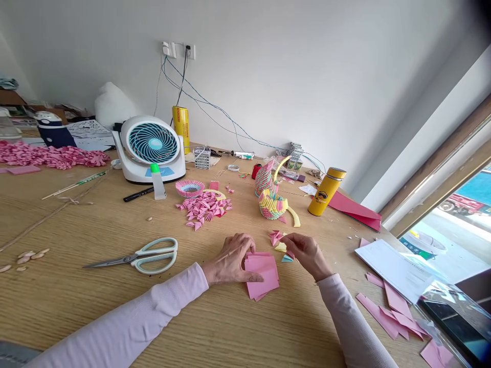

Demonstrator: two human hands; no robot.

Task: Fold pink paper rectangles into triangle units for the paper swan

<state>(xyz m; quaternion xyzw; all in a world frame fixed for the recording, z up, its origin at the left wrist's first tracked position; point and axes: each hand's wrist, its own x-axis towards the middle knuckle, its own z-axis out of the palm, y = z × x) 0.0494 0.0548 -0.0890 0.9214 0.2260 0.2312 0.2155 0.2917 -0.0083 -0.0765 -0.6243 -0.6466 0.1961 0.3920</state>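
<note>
Pink folded paper pieces [49, 156] lie heaped at the upper left of the frame, on the far edge of the wooden table [88, 301]. Below them, at the left edge, a few pale seeds [26, 254] are scattered. Right of those, pale-handled scissors [141, 255] lie flat, blades pointing left, well apart from the hands. Behind them stands a white desk fan [149, 148], with a green-capped glue bottle [156, 181] and a black pen [138, 194] just in front of it.

Nearer the middle, a second pile of pink pieces [205, 207] spreads below a small ringed paper bowl [189, 187]. In the lower middle, the left hand [230, 260] rests, fingers bent and unclenched, on the left edge of a stack of pink paper squares [264, 276], pressing it to the table with the thumb along its near side. Just right of the stack, the right hand [307, 253] pinches a small pink piece [290, 254] between its fingertips. A few loose folded pieces [275, 237] lie between the two hands, touching neither clearly.

Behind the hands stands a multicoloured paper model [270, 199], then a yellow flask [326, 191], tilted in the picture. A red folder [356, 210] lies beyond it. At the lower right, a white sheet [395, 268] and pink paper strips [395, 312] lie near the table's edge.
</note>
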